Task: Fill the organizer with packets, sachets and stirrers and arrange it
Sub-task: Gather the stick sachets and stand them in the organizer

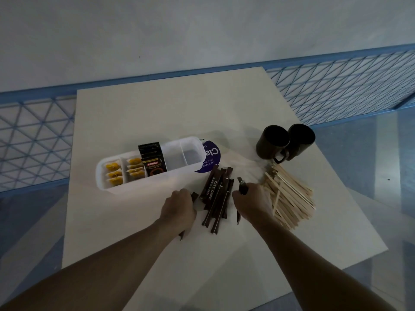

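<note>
Two hands are down on the bench [157,113], one on each flank of the brown stick sachets [216,198]. The sachets lie in a loose heap around the middle of the bench, closer to the near edge than the far one.

The left hand [179,209] is knuckles up on the left side of the heap with its fingers curled under. Its grip is closed round a sachet: one brown end pokes out ahead of the fingers and another shows under the wrist.

The right hand [253,202] mirrors it on the right side, its grip wrapped round a sachet too. A dark tip sticks out in front and the tail shows below the palm. Just how many sticks each grip has is hard to call, because the fingers hide that.

Beyond the heap, toward the left edge, the white organizer [152,181] lies lengthwise across the bench. Yellow packets [114,175] fill the two compartments at its left end. Black Kopiko packets [155,162] stand upright in the next one along.

A purple round label [213,157] peeks out at the organizer's right end. Over toward the right edge, the wooden stirrers [292,198] are in a fanned pile just beside the right hand. Past them, nearer the far right corner, two dark mugs [272,143] stand side by side, touching.
</note>
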